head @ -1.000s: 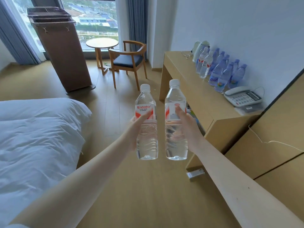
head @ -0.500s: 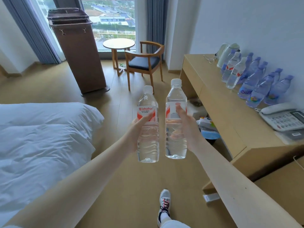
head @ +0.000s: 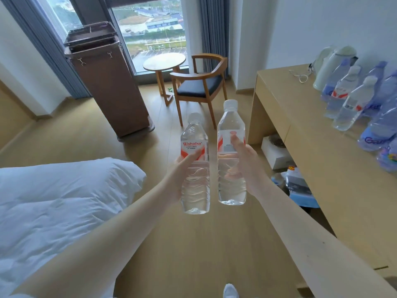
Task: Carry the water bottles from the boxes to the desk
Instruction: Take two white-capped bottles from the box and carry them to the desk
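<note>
The left water bottle (head: 195,183), clear plastic with a white cap and a red-and-white label, is held upright in the air over the floor, and the left hand (head: 179,176) grips it round the middle with the thumb laid across the lower edge of the label. Just beside it, a little higher and not quite touching, is the right water bottle (head: 231,123), of the same clear plastic with a white cap. The right hand (head: 249,168) is wrapped round its body, the index finger pointing up along the label and the other fingers showing through the water. Both bare arms reach forward from the bottom of the view. To the right, near the right water bottle, stands the long light-wood desk (head: 311,151). A cluster of water bottles (head: 352,100), some clear with red labels and some blue-tinted, stands at its back by the white wall. Behind them are a white electric kettle (head: 328,69) and a loose white cord (head: 299,75). Under the desk sit a white box (head: 277,155) and some bagged items too blurred to make out. On the left lies a bed with a white duvet (head: 55,201). Farther off are a wooden armchair with a dark seat cushion (head: 199,87), a small round wooden table (head: 164,62), a tall brown cart (head: 105,87) and a large window (head: 150,26) flanked by grey-blue curtains (head: 211,24). The tip of a white shoe (head: 231,291) shows on the wood floor (head: 193,250).
</note>
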Available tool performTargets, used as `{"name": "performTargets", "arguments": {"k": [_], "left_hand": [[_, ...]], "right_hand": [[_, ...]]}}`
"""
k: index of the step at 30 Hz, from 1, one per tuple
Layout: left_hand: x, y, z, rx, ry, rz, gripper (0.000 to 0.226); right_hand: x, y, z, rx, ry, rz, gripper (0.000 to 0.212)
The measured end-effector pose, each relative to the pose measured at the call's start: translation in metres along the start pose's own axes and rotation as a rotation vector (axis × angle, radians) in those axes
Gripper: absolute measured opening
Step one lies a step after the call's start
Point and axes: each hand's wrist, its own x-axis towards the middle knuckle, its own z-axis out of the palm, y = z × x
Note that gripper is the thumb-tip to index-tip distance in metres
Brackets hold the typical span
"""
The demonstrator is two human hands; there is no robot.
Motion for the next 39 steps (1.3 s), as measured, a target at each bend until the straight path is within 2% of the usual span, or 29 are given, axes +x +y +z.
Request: {"name": "performTargets", "arguments": {"k": [2, 6, 7, 10, 12, 13, 14, 16, 17, 19, 22, 23, 26, 29, 30, 32, 34, 39], "left_hand": [[0.019, 0.005, 0.002, -0.014, -0.022, -0.027, 0.062], [0.057, 0.020, 0.000, -0.009, -0.052, -0.079, 0.078], [0.068, 0.023, -0.002, -0.016, -0.064, -0.080, 0.077], [0.103, 0.032, -0.007, -0.025, -0.105, -0.092, 0.086], [0.129, 0.042, -0.011, -0.016, -0.138, -0.098, 0.090], [0.142, 0.048, -0.014, -0.003, -0.144, -0.100, 0.085], [0.155, 0.056, -0.016, 0.007, -0.149, -0.095, 0.074], [0.183, 0.072, -0.024, 0.018, -0.146, -0.079, 0.056], [0.198, 0.081, -0.030, 0.023, -0.160, -0.068, 0.054], [0.229, 0.102, -0.041, 0.044, -0.191, -0.030, 0.061], [0.270, 0.132, -0.053, 0.075, -0.222, -0.006, 0.074], [0.283, 0.141, -0.055, 0.077, -0.231, -0.005, 0.073], [0.315, 0.160, -0.053, 0.107, -0.267, -0.006, 0.067], [0.338, 0.163, -0.044, 0.117, -0.309, -0.049, 0.064], [0.345, 0.162, -0.040, 0.124, -0.322, -0.064, 0.064], [0.361, 0.162, -0.031, 0.122, -0.372, -0.090, 0.067], [0.376, 0.164, -0.020, 0.121, -0.413, -0.095, 0.059], [0.423, 0.169, 0.013, 0.174, -0.431, -0.104, 0.056]], "right_hand": [[0.017, -0.002, -0.005, 0.000, 0.018, 0.003, 0.066], [0.052, -0.003, -0.009, -0.003, 0.068, 0.040, 0.075], [0.061, -0.004, -0.009, -0.001, 0.073, 0.056, 0.071], [0.083, -0.013, -0.006, 0.041, 0.077, 0.070, 0.039], [0.102, -0.019, -0.003, 0.064, 0.102, 0.057, 0.027], [0.113, -0.023, -0.001, 0.063, 0.116, 0.050, 0.024], [0.124, -0.028, 0.002, 0.061, 0.136, 0.035, 0.027], [0.151, -0.037, 0.010, 0.064, 0.181, 0.026, 0.054], [0.164, -0.044, 0.014, 0.071, 0.202, 0.017, 0.063], [0.190, -0.056, 0.026, 0.073, 0.241, -0.037, 0.068], [0.223, -0.072, 0.039, 0.039, 0.306, -0.080, 0.089], [0.231, -0.077, 0.042, 0.043, 0.324, -0.099, 0.086], [0.247, -0.086, 0.046, 0.054, 0.366, -0.146, 0.044], [0.261, -0.087, 0.042, 0.065, 0.396, -0.179, 0.028], [0.267, -0.087, 0.039, 0.060, 0.405, -0.185, 0.031], [0.278, -0.088, 0.032, 0.050, 0.439, -0.175, 0.053], [0.290, -0.089, 0.022, 0.052, 0.485, -0.180, 0.069], [0.330, -0.092, -0.014, 0.069, 0.537, -0.203, 0.058]]}}
